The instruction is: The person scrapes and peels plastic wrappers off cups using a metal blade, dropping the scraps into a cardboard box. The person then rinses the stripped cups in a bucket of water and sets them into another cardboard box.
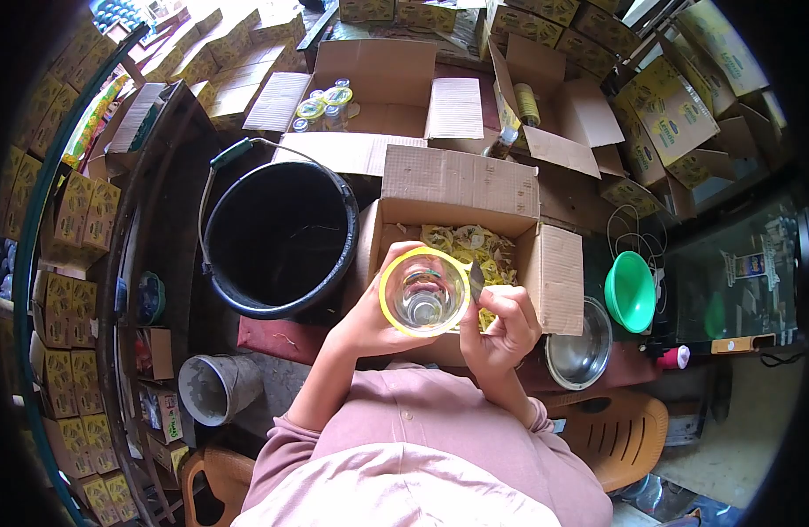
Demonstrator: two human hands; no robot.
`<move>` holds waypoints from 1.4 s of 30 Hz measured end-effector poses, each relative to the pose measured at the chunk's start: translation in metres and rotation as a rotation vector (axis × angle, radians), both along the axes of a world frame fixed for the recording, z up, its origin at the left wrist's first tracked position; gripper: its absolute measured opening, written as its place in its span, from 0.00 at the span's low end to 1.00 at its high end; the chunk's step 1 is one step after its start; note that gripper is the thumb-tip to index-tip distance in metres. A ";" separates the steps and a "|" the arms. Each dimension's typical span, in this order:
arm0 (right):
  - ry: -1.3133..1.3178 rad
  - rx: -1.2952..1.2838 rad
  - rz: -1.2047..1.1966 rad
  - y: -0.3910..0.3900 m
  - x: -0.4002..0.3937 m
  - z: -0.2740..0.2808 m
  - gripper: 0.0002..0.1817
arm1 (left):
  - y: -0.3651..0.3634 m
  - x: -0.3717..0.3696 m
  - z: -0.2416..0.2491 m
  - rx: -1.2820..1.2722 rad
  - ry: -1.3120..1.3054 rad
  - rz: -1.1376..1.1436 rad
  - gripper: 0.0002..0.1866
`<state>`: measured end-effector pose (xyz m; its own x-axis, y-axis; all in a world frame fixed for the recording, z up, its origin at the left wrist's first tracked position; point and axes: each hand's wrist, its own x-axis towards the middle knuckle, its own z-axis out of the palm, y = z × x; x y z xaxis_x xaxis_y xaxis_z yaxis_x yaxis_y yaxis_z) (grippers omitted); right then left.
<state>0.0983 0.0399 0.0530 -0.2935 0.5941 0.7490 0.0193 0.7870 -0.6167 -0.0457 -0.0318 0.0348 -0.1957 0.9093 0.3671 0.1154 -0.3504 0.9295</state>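
Note:
My left hand (pixel 366 309) is wrapped round a clear cup (pixel 422 307) with a bright yellow rim, its round opening facing up towards me. Beside the cup, my right hand (pixel 503 327) is closed with the fingers pinched on a small dark blade (pixel 476 281). The blade's handle is hidden by the fingers. At the rim's right side a short yellow tab (pixel 462 264) sticks out close to the blade. Beneath both hands stands an open cardboard box (pixel 461 180) holding yellow and whitish scraps (pixel 475 241).
A black bucket (pixel 277 303) stands left of the box, a grey bucket (pixel 198 391) lower left. Behind is a carton (pixel 378 61) with several yellow-rimmed glasses (pixel 321 107). To the right are a green bowl (pixel 630 292), a metal bowl (pixel 589 351) and an orange chair (pixel 620 430).

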 end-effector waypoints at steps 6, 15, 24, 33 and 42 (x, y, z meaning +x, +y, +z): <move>-0.005 -0.033 0.053 0.007 0.000 -0.003 0.09 | -0.001 -0.001 0.003 -0.029 0.068 -0.079 0.43; 0.029 -0.047 0.043 0.007 0.004 -0.004 0.11 | 0.002 0.001 0.001 -0.024 -0.052 -0.084 0.44; -0.014 -0.048 0.106 0.013 0.004 -0.002 0.09 | 0.002 -0.003 0.007 -0.064 -0.021 -0.184 0.44; -0.032 -0.106 0.091 0.011 0.002 0.002 0.10 | 0.010 0.001 -0.008 0.023 0.023 -0.057 0.40; -0.044 -0.088 -0.052 0.008 -0.002 0.001 0.07 | 0.011 0.011 -0.014 0.015 -0.467 -0.039 0.43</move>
